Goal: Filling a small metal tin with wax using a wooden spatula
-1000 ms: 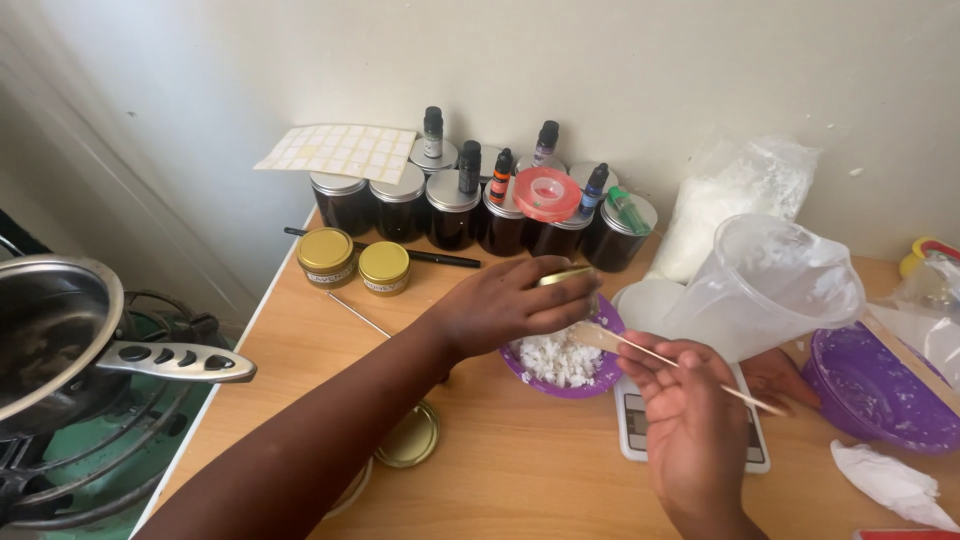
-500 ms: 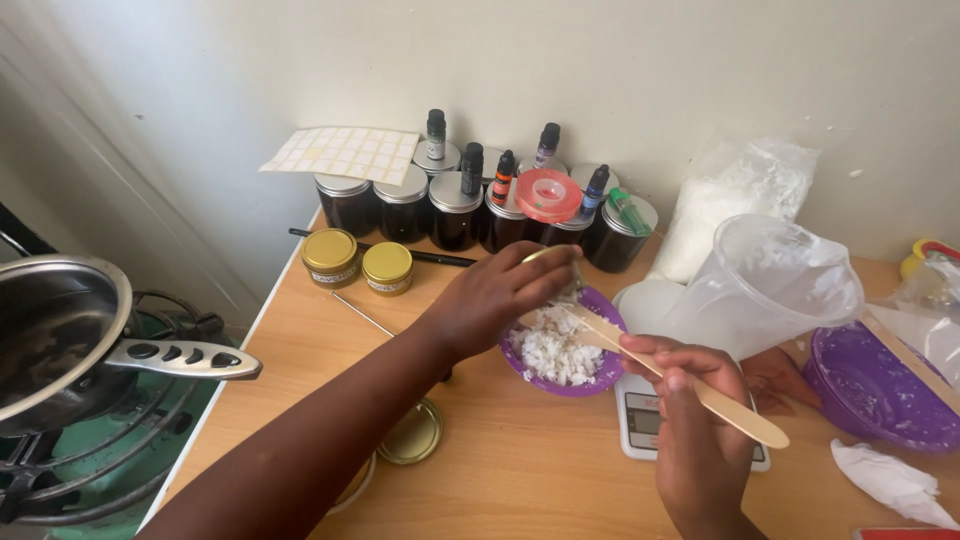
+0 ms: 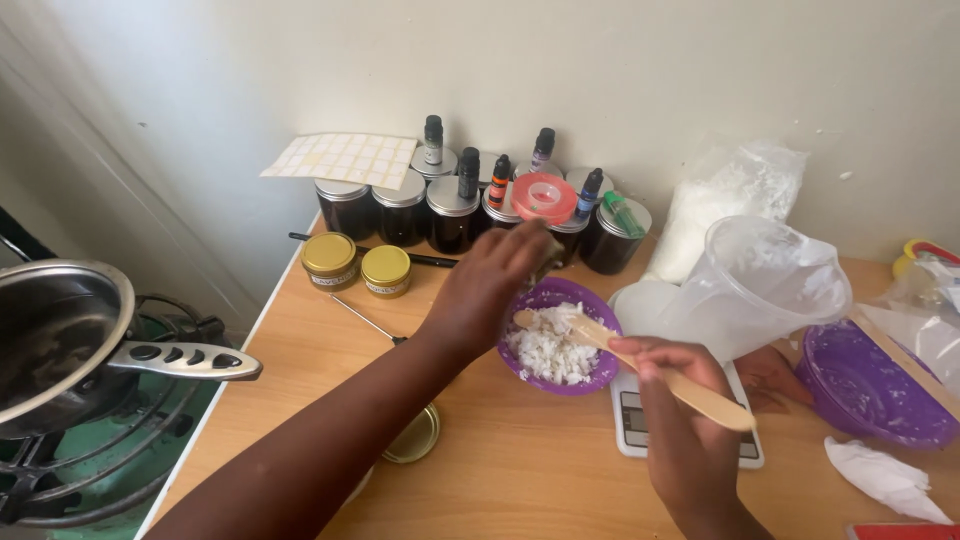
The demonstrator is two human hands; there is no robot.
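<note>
Since a moment ago, the wooden stick point(image 3: 640, 362) has dipped lower, and its tip now sits in the white flakes point(image 3: 552, 347). The right hand point(image 3: 685, 425) is closed around the stick and holds it slanted. The left hand point(image 3: 490, 285) reaches across and curls over the far rim of the small purple bowl point(image 3: 600, 372), fingers bent on its edge. This bowl holds the flakes and sits near the middle of the wooden table point(image 3: 520, 470), just beside a white scale point(image 3: 632, 425).

A clear plastic jug point(image 3: 765, 285) lies tipped on its side past the scale. A bigger purple bowl point(image 3: 875, 385) sits toward the right edge, with a crumpled white tissue point(image 3: 885, 478) near it. At the back edge stand dark jars point(image 3: 400, 208) with little dropper bottles point(image 3: 468, 172) on top, and a bag of white flakes point(image 3: 735, 200). Two gold-lidded tins point(image 3: 358, 263) sit by the left edge. A gold lid point(image 3: 412, 438) lies near the arm. A metal pan point(image 3: 60, 340) rests on the stove to the left.
</note>
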